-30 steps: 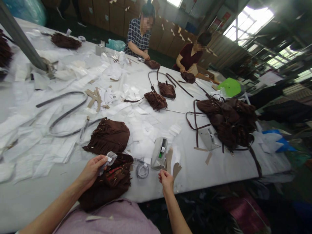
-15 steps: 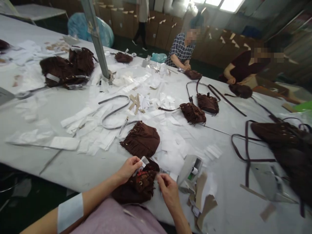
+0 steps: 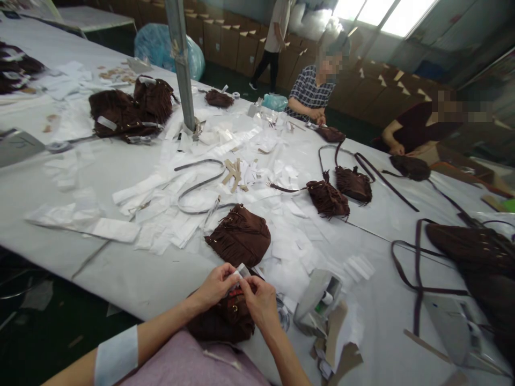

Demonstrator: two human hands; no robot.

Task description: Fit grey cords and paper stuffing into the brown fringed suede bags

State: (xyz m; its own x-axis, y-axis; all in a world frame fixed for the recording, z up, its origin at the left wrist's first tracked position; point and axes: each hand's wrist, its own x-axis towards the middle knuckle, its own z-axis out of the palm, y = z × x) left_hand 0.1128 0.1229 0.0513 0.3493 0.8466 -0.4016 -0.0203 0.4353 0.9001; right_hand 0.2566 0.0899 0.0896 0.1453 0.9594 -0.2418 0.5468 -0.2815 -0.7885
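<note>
Close to my body at the table's near edge lies a dark brown fringed handbag [image 3: 219, 321] with small gold eyelets. Over its opening my left hand [image 3: 219, 284] pinches a small whitish strip [image 3: 242, 269], perhaps paper or plastic. My right hand [image 3: 260, 301] meets it there, thumb and fingers closed at the strip's right side. Something red shows in the bag's mouth, mostly covered by my fingers. Just beyond lies a second brown fringed handbag [image 3: 241, 236], with a long strap [image 3: 181, 198] curling away to the left.
Right of my hand stands a grey open box [image 3: 317, 300] beside brown paper scraps [image 3: 336, 332]. White paper sheets [image 3: 161, 225] cover mid-table. More brown bags [image 3: 328, 198] lie farther off. A metal post [image 3: 181, 69] rises from the table. Two people [image 3: 311, 91] work across it.
My right hand has moved left and up from beside the bag to the strip at my left hand. The view has shifted, so the scene sits slightly farther right.
</note>
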